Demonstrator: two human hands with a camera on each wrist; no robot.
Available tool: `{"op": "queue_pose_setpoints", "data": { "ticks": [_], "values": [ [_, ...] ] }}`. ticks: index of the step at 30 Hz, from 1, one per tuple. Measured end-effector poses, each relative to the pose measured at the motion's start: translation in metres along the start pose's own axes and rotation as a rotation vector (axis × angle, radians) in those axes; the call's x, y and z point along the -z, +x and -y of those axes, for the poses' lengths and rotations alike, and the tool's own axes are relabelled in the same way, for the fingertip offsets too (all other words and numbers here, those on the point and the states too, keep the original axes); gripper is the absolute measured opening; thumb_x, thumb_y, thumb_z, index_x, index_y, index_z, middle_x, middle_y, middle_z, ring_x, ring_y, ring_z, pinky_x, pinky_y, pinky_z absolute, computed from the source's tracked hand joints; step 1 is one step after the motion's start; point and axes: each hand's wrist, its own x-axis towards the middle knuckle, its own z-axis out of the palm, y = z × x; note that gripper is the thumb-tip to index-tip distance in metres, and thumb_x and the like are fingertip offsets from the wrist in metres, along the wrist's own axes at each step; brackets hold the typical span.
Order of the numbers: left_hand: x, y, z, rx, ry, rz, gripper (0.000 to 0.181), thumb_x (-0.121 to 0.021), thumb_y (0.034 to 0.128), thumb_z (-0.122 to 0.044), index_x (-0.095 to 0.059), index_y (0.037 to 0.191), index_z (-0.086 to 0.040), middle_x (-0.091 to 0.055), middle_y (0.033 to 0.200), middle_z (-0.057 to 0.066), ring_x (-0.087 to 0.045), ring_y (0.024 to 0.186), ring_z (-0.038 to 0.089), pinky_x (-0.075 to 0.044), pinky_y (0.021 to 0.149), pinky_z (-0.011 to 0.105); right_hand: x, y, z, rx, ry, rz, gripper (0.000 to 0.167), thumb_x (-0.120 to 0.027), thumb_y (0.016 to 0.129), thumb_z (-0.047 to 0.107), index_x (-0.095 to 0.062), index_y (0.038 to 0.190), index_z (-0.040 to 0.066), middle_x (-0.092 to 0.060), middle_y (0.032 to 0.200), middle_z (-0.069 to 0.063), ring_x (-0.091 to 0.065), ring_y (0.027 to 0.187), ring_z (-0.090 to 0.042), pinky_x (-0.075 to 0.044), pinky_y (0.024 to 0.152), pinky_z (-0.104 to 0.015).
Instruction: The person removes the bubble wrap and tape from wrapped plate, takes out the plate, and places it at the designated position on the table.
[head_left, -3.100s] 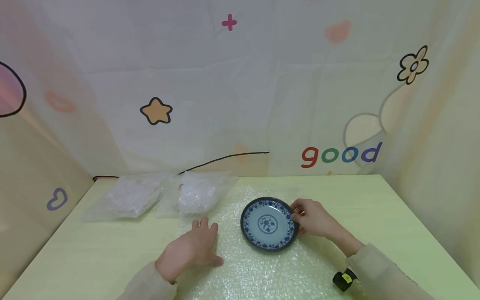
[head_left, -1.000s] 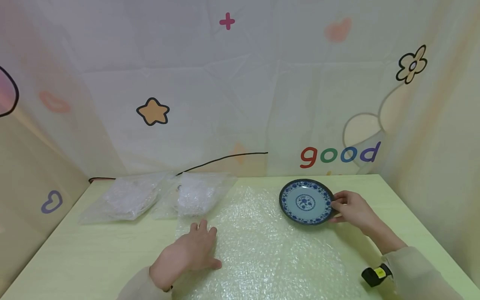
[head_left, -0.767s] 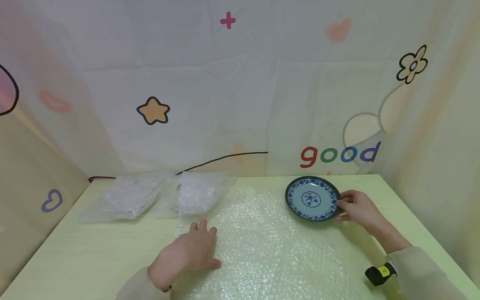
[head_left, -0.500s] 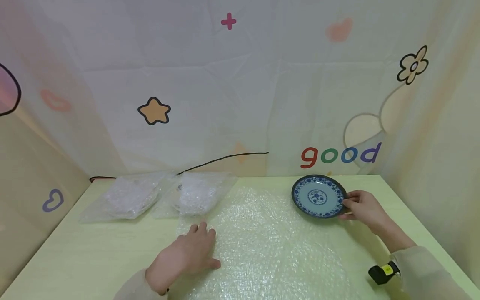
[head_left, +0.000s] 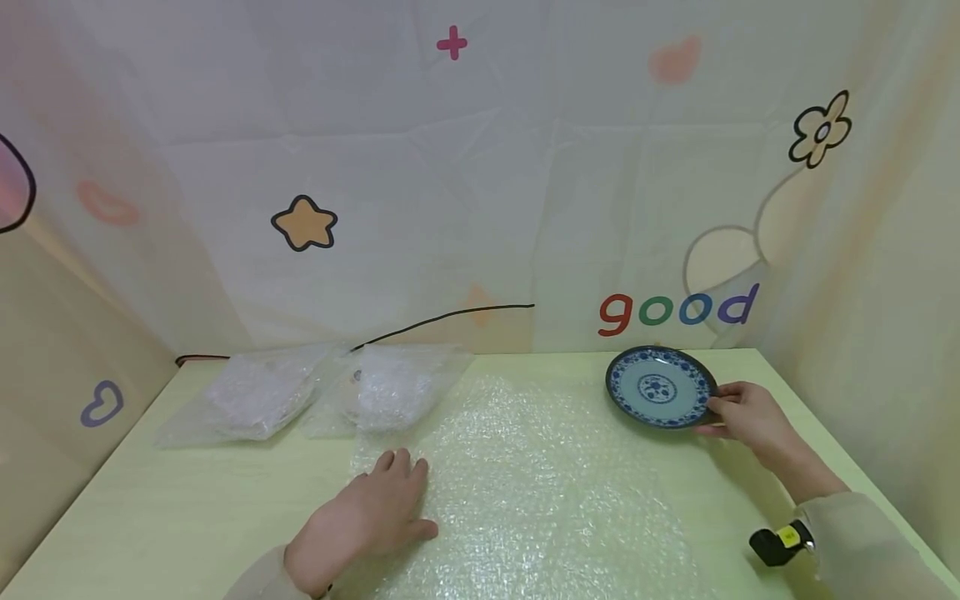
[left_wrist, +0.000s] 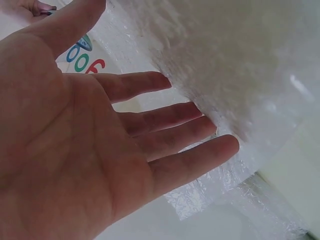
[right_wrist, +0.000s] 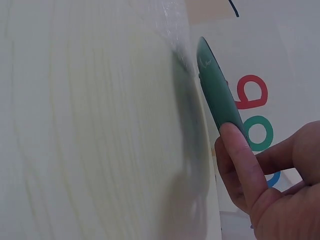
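Observation:
In the head view a round plate with a blue floral border and dark rim is at the table's back right. My right hand pinches its right edge, thumb on top and fingers beneath. From the right wrist view, the plate's green underside shows tilted, apart from the table with a shadow beside it. A sheet of bubble wrap lies flat across the middle. My left hand rests on its left edge with fingers spread; in the left wrist view the fingertips touch the wrap.
Two clear bags with bubble-wrapped contents lie at the back left: one bag further left, the other bag beside the wrap's far edge. A printed cloth hangs behind the table. A black wrist camera sits at the right cuff.
My right hand has carried the plate from above the middle of the bubble wrap to the back right, off the sheet. The left hand has slid very slightly toward me.

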Motion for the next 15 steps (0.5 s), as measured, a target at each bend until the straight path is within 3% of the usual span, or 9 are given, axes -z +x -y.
{"op": "queue_pose_setpoints", "data": {
  "ticks": [5,15],
  "values": [
    [-0.001,-0.002,0.002,-0.004,-0.057,0.023,0.080,-0.076,0.0926,-0.043,-0.045,0.146,0.009,-0.044,0.142,0.030,-0.040,0.136,0.046,-0.048,0.097,0.062,0.005,-0.001,-0.005,0.002,0.015,-0.007,0.051,-0.039,0.107,0.002,-0.017,0.139,-0.032,-0.046,0.119,-0.038,-0.069,0.075,-0.009,-0.060,0.074,-0.028],
    [-0.001,-0.003,0.006,-0.012,-0.110,0.041,0.083,-0.074,0.0948,-0.042,-0.039,0.150,0.009,-0.034,0.152,0.035,-0.030,0.144,0.051,-0.041,0.104,0.067,0.017,-0.002,-0.014,-0.048,0.017,-0.033,0.055,-0.037,0.108,0.005,-0.012,0.142,-0.030,-0.042,0.120,-0.040,-0.069,0.075,-0.009,-0.060,0.074,-0.026]
  ]
}}
